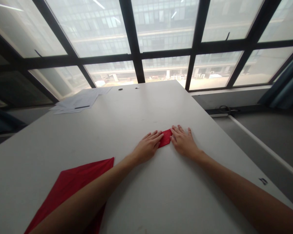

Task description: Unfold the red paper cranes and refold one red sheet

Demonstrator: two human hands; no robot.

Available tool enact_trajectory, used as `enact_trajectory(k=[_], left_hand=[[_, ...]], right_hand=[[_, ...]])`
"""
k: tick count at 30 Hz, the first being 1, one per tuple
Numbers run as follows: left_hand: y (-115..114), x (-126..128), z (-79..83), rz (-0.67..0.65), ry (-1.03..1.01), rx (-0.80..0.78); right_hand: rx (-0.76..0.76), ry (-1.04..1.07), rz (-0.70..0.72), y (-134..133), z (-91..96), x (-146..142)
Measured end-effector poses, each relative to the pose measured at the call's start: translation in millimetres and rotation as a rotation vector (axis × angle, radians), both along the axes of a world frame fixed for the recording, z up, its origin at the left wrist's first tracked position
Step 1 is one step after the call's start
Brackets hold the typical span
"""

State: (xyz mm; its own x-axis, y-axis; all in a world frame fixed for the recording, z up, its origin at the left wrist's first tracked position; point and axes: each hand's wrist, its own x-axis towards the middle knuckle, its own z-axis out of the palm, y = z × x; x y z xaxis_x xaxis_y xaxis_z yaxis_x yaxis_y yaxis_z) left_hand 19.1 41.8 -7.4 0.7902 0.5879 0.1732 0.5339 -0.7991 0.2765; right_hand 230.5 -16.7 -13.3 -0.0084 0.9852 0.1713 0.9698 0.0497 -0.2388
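Observation:
A small folded red cloth (165,138) lies flat on the white table between my two hands. My left hand (148,144) rests over its left end, fingers stretched out and pointing right. At its right edge, my right hand (183,140) lies with fingers spread, the fingertips touching the cloth. Neither hand grips it; both press from above. A larger red cloth (75,177) is laid out at the lower left, partly hidden under my left forearm.
The white table (127,120) reaches toward large windows. White papers (80,99) with a dark pen-like strip lie at the far left. Two dark round spots (120,89) sit near the far edge. A small dark mark (263,181) is by the right edge.

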Motion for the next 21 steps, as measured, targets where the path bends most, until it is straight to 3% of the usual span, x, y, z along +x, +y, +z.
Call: enact_trajectory(k=[6,9,13,17,21], left_hand=[[1,0,-0.4,-0.012,0.027,0.002],[1,0,-1.0,-0.027,0.039,0.002],[-1,1,2.6,-0.029,0.035,0.014],[-10,4,11.5,0.016,-0.033,0.127],[-22,8,11.3,-0.048,0.043,0.149]], right_hand=[[0.082,0.033,-0.109,2,-0.3,2],[0.162,0.044,0.026,1,4.9,-1],[0.056,0.024,0.221,-1,6.6,-7],[-0.019,-0.004,0.215,-2,3.8,-9],[-0.013,-0.028,0.205,-2,1.4,-8]])
